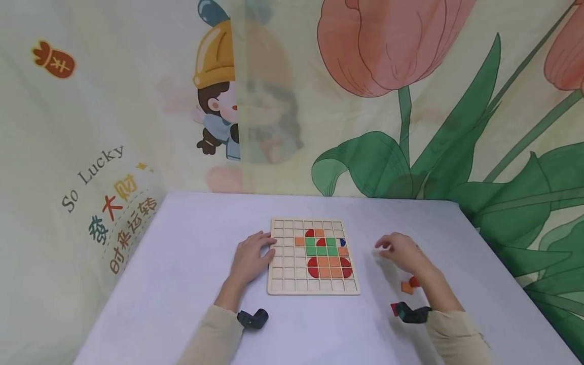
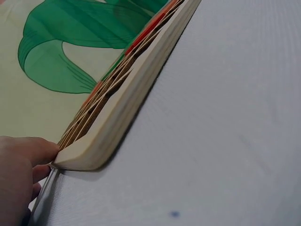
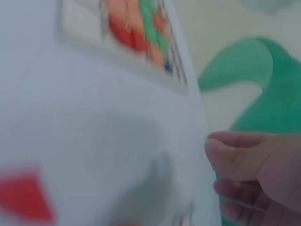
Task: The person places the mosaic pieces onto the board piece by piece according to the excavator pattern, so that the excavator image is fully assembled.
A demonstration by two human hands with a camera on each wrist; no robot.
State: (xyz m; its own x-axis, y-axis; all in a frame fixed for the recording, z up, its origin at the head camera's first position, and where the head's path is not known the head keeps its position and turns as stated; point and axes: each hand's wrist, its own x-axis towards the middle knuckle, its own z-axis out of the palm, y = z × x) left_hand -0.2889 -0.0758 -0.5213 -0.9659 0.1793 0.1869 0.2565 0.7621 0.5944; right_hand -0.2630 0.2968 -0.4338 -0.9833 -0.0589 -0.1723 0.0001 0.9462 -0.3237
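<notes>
A pale wooden grid board (image 1: 279, 274) lies on the table, with bare cells on its left side. On it, green squares (image 1: 333, 251), orange squares (image 1: 329, 272), red rounded pieces (image 1: 312, 267) and a blue piece (image 1: 342, 242) fill part of the right side. My left hand (image 1: 248, 256) rests its fingers and thumb against the board's left edge; the left wrist view shows the thumb (image 2: 42, 149) at the rim. To the right of the board, my right hand (image 1: 403, 251) is held above the table, fingers loosely bent, no piece visible in it.
Beside my right forearm lie a loose orange piece (image 1: 407, 288) and a red one (image 1: 414, 281). Another red piece (image 1: 394, 309) shows by the black camera (image 1: 412, 313) on that wrist. The white table (image 1: 205, 218) meets a printed cloth backdrop (image 1: 274, 177) behind the board.
</notes>
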